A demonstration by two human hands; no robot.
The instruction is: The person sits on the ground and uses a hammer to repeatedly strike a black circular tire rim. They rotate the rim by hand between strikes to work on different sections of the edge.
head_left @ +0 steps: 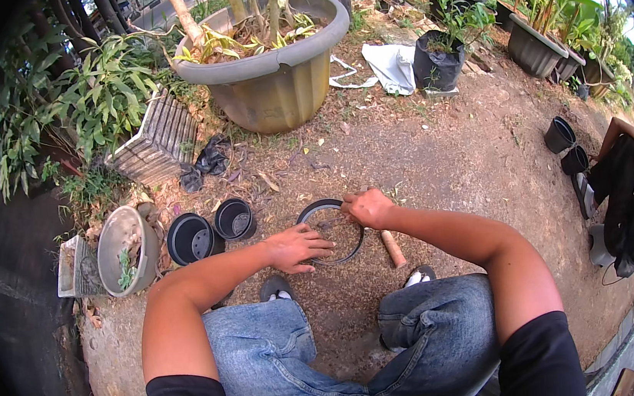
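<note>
A round black plant pot (359, 251) stands on the ground between my feet, with brown, soil-like material inside its rim. My left hand (297, 248) reaches over the pot's left side, fingers stretched out and apart, holding nothing that I can see. At the far right of the rim, my right hand (368, 209) has its fingers curled and closed on the edge. Just right of the pot, beneath my right forearm, lies a light brown wooden handle (393, 249); its upper end is hidden.
Two empty black pots (195, 238) and a wide pale planter (128, 249) stand to the left. Ahead is a large grey planter (271, 94) with stems. A black-bagged plant (439, 61) stands farther right. Another person (633, 188) crouches at the right beside small black pots (560, 135).
</note>
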